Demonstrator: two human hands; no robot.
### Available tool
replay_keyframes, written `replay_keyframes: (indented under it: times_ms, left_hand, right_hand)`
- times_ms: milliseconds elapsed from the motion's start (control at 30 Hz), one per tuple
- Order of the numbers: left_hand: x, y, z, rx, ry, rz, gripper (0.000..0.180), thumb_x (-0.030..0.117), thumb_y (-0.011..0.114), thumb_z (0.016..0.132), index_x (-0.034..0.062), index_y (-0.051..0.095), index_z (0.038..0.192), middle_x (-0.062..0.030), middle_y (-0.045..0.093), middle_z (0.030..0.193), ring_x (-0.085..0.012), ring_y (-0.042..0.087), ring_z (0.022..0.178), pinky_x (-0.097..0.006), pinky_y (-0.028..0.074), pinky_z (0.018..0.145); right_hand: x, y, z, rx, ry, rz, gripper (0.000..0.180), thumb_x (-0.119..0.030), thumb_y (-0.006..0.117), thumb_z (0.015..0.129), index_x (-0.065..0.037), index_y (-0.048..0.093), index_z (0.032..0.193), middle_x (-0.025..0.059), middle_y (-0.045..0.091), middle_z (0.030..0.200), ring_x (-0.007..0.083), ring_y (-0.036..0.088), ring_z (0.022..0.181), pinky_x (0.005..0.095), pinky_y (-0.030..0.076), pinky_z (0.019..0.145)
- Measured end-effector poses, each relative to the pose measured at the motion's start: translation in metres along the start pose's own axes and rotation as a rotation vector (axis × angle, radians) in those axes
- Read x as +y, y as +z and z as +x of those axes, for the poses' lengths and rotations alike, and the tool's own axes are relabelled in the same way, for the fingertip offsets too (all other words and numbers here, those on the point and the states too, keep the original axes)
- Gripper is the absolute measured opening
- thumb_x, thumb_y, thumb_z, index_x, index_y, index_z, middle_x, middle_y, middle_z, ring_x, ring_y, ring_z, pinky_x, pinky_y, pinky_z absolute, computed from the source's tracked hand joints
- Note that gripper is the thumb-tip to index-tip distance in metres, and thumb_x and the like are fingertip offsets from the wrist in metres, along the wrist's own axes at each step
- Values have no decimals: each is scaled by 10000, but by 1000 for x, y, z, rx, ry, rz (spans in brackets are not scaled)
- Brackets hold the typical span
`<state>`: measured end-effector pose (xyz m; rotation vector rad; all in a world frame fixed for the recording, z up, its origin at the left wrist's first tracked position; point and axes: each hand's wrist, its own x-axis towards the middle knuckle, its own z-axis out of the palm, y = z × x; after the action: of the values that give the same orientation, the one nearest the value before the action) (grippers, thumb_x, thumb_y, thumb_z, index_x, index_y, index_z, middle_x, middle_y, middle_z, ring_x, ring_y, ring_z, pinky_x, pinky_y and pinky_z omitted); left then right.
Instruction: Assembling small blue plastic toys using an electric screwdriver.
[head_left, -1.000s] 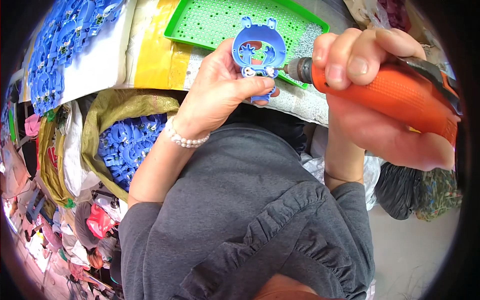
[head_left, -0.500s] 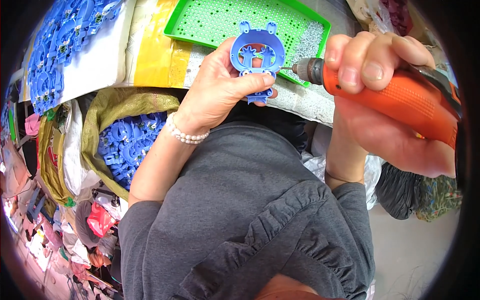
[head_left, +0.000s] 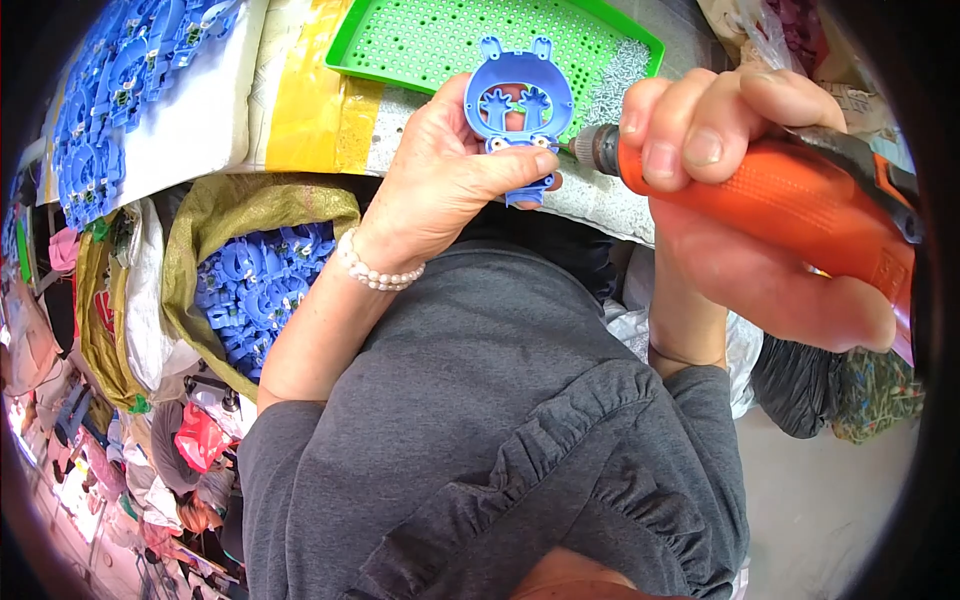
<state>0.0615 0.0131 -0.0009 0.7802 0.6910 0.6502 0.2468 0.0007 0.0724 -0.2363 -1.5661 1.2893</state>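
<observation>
My left hand (head_left: 445, 165) is closed round a blue plastic toy shell (head_left: 520, 70), its thumb pressed across the lower part. The shell has a round open frame, two small lugs on top and hand-shaped pieces inside. In my right hand (head_left: 700, 130) is an orange electric screwdriver (head_left: 790, 200), held level with its metal chuck pointing left at the shell. The bit's tip is at the shell's right side near my thumb; whether it touches a screw I cannot make out. Just behind the shell lies a green perforated tray (head_left: 420, 45) with a heap of small silver screws (head_left: 622, 85) at its right end.
Many similar blue shells (head_left: 110, 110) are piled on the table's left side. Below them an olive woven sack (head_left: 190, 240) holds more blue parts (head_left: 265, 290). Yellow tape (head_left: 320, 100) covers part of the table. A black plastic bag (head_left: 795, 385) lies at the right on the floor.
My right hand has brought the screwdriver a little to the left, so its chuck is closer to the shell. The shell and my left hand have shifted very slightly.
</observation>
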Motion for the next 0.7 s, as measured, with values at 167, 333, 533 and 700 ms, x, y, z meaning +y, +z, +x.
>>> replay_keyframes:
  times_ms: [167, 333, 533, 700]
  left_hand:
    - [1, 1, -1, 8, 5, 2, 422, 5, 719, 773, 20, 500, 1133, -51, 616, 919, -128, 647, 756, -246, 563, 590]
    - [-2, 3, 0, 28, 51, 29, 414, 4, 733, 753, 7, 499, 1095, -53, 617, 907, -108, 628, 746, -246, 565, 595]
    - [-4, 10, -2, 90, 115, 34, 387, -20, 720, 742, 4, 494, 1055, -44, 617, 900, -93, 619, 748, -230, 547, 597]
    - [-8, 18, -5, 160, 227, 23, 384, -47, 701, 729, 0, 492, 1047, -36, 617, 895, -78, 608, 752, -222, 523, 612]
  right_hand:
    - [2, 1, 1, 13, 7, -11, 1076, -826, 525, 678, 11, 386, 1340, 55, 544, 1001, 189, 525, 844, 369, 390, 788]
    - [5, 1, -2, 5, -18, -9, 1074, -838, 499, 682, 5, 386, 1338, 64, 552, 1003, 199, 526, 832, 384, 390, 778]
    - [7, 13, -7, 108, -21, -77, 1058, -833, 511, 673, 0, 397, 1315, 84, 555, 982, 216, 521, 806, 386, 400, 738]
    - [3, 17, -10, 59, -14, -177, 1016, -808, 555, 664, -8, 423, 1275, 92, 554, 944, 224, 525, 758, 379, 414, 671]
